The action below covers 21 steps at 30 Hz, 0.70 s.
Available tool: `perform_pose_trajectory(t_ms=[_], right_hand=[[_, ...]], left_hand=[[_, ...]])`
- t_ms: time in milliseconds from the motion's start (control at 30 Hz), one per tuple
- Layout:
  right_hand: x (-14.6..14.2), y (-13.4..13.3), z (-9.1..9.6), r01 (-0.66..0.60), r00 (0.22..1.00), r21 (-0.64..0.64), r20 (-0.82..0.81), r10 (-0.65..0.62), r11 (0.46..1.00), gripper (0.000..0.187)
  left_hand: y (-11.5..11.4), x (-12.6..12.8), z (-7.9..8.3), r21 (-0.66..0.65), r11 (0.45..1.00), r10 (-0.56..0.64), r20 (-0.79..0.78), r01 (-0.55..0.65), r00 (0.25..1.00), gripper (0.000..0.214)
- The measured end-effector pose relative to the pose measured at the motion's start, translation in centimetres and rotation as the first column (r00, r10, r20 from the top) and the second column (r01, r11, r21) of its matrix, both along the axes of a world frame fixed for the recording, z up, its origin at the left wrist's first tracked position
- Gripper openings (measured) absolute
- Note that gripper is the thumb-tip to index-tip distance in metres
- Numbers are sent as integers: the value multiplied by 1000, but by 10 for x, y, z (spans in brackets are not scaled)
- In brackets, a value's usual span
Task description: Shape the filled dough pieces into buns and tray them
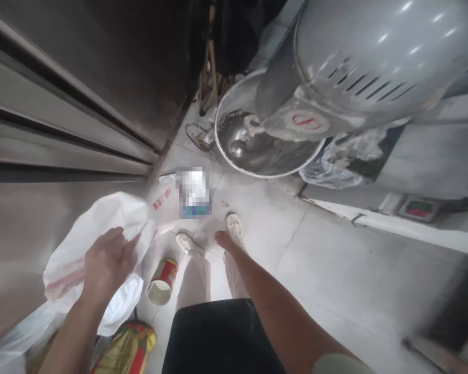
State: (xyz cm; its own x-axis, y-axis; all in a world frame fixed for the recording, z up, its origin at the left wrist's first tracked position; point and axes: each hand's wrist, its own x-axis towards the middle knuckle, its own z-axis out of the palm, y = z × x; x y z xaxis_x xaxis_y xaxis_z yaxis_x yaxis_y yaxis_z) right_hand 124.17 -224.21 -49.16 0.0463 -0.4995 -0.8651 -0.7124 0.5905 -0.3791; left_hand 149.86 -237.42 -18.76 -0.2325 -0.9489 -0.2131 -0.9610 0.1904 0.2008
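Observation:
My left hand (109,257) is closed on the gathered edge of a large white sack (101,218) with faint red stripes. The sack bulges around my fist, and its contents are hidden. My right hand (223,240) hangs low in front of my right shoe, apart from other objects. It is small and blurred, so its fingers cannot be made out. An open red and yellow tin (167,272) with a pale inside is on the floor beside my left leg. Beyond it lies a pale bag with red print (163,200), partly covered by a blurred-out patch.
A large grey mixer (359,62) with a metal bowl (237,161), smeared inside, stands ahead on the right. Clear plastic (331,171) hangs beside it. A switch box (418,208) sits on a white rail. Metal panels (62,124) line the left. A red-gold package (122,350) is lower left.

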Motion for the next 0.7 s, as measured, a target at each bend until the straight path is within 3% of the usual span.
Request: perform_pose_trajectory(t_ms=[100,200,333,400,533,700], right_hand=[[6,3,-35,3,1000,51,10,-4,999,20],[7,1,-64,18,1000,67,-7,-17,998,20],[9,-10,-100,46,998,82,-36,-43,996,18],[13,-17,-119,67,997,90,-54,-62,994,17],[23,-32,-161,125,989,87,-93,-117,988,25],[35,-44,-205,210,966,100,-176,-191,972,38]], left_hand=[[-20,-43,-26,-25,993,-117,-28,117,993,41],[-39,-82,-65,-7,980,-201,-51,201,978,39],[-62,-104,-110,65,993,-87,-99,94,991,36],[-68,-105,-121,147,986,-55,-189,83,981,33],[-60,-107,-128,296,934,-77,-380,201,922,30],[-56,-107,-138,323,936,-14,-358,138,934,26]])
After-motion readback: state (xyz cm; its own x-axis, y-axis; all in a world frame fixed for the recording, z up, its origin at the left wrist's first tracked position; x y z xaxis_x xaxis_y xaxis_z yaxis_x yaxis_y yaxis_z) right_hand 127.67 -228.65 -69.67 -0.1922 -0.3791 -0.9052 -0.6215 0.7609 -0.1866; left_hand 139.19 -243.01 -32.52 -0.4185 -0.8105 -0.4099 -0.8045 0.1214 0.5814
